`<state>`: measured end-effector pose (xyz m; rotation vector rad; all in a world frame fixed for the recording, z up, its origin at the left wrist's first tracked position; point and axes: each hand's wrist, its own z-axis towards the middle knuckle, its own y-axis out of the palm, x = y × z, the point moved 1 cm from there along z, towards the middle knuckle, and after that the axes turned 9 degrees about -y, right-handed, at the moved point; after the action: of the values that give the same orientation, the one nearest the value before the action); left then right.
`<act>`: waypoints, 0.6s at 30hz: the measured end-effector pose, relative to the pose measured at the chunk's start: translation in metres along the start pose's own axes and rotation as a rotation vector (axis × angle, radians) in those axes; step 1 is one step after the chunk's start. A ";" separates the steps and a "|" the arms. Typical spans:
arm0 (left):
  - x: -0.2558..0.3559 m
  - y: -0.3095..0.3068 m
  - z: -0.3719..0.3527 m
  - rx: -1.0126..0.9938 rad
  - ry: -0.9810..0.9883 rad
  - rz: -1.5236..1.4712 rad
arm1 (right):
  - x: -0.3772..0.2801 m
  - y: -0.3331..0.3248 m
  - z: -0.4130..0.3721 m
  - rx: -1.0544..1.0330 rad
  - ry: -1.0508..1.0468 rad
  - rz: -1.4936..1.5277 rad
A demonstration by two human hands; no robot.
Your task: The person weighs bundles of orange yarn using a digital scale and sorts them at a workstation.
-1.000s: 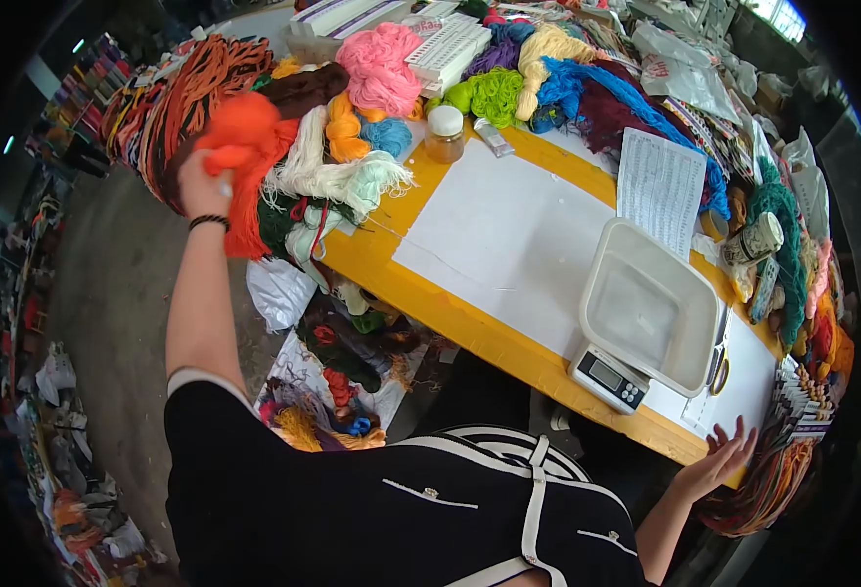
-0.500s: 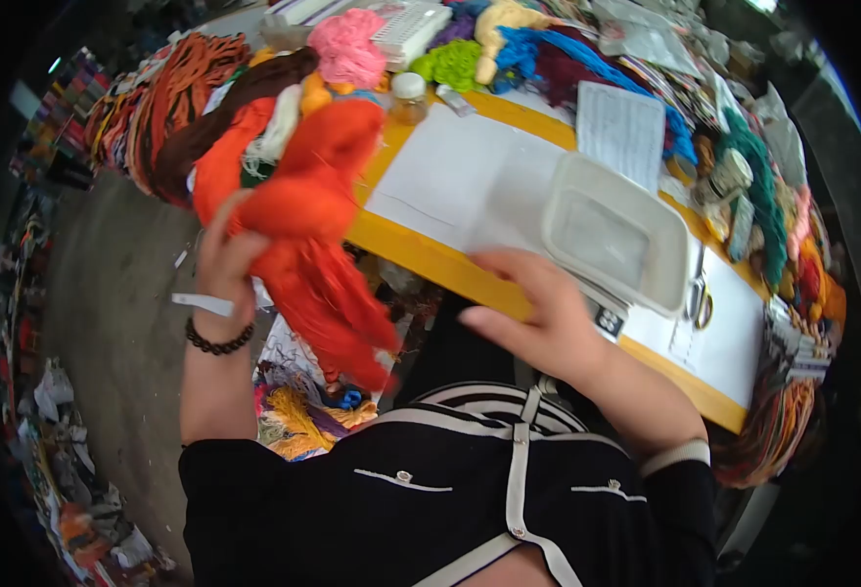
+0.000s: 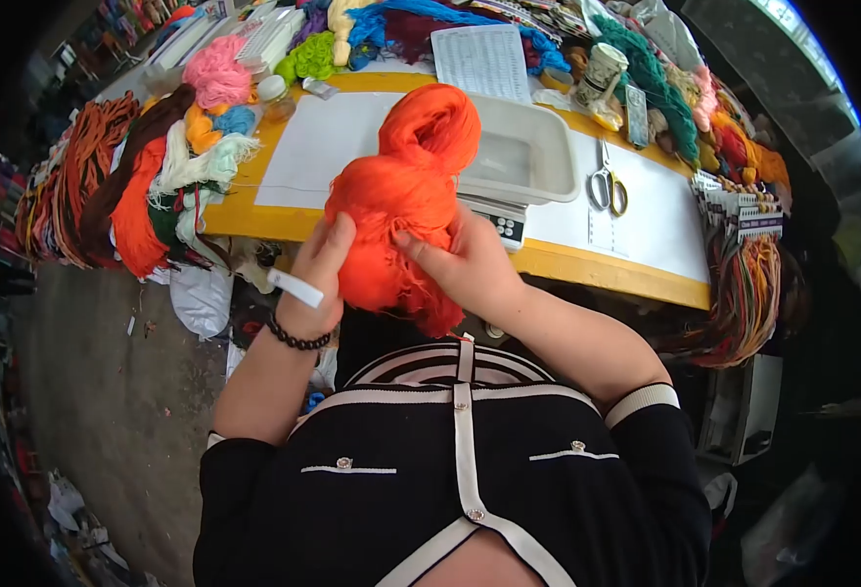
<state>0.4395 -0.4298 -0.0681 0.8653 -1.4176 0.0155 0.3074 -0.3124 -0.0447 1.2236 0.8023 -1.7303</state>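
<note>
A bundle of orange-red yarn [image 3: 396, 191], looped at its top, is held up in front of my body, partly over the table's front edge. My left hand [image 3: 321, 264] grips its left side, with a white paper strip and a dark beaded bracelet at the wrist. On the right side of the bundle, my right hand [image 3: 465, 259] has its thumb pressed into the strands. Behind the yarn is a whitish plastic tray [image 3: 523, 147] on a scale [image 3: 505, 225], both partly hidden by it.
Scissors [image 3: 607, 186] lie on white paper to the right. A printed sheet [image 3: 481, 61], a lidded jar [image 3: 274, 96] and piles of coloured yarn [image 3: 220, 70] line the back. More yarn hangs over the left end of the yellow-edged table [image 3: 607, 273].
The orange-red yarn has moved from the left to in front of my body. My right hand, empty before, has taken hold of it too. The view has turned.
</note>
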 end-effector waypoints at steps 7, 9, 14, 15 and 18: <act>0.029 0.003 -0.010 -0.221 -0.297 -0.009 | 0.005 -0.031 -0.002 -0.093 0.278 0.564; 0.034 -0.001 -0.012 -0.221 -0.309 0.019 | 0.000 -0.034 -0.005 -0.194 0.452 0.663; 0.051 -0.046 -0.024 -0.310 -0.390 -0.006 | -0.003 -0.054 -0.008 -0.596 0.617 0.638; 0.058 -0.044 -0.029 -0.282 -0.289 0.077 | -0.008 -0.058 -0.008 -0.585 0.571 0.535; 0.084 -0.090 -0.039 -0.098 -0.167 0.213 | -0.019 -0.086 -0.006 -0.666 0.629 0.467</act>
<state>0.5338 -0.5124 -0.0388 0.6441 -1.6483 0.0360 0.2354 -0.2645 -0.0263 1.3317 1.2090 -0.6033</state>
